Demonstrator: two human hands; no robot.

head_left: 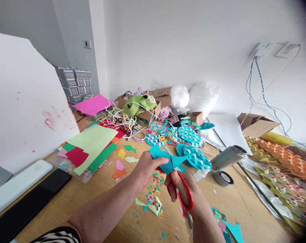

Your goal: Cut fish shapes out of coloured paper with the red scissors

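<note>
A piece of blue paper (160,154) is pinched in my left hand (149,167), above the middle of the wooden table. My right hand (185,190) is closed around the handles of red scissors (188,199), and their blades lie across the blue paper. Beneath my hands, small coloured paper dots (151,192) and a light green scrap (155,206) lie on the wood. Several fish-shaped cutouts, among them a green one (130,148) and an orange one (119,173), rest left of my left hand.
Coloured sheets (97,138) and a black phone (34,202) lie at left. Blue honeycomb paper shapes (193,157), a steel flask (228,157) and its lid (223,178) are right of my hands. Open cardboard boxes (164,96) stand by the wall.
</note>
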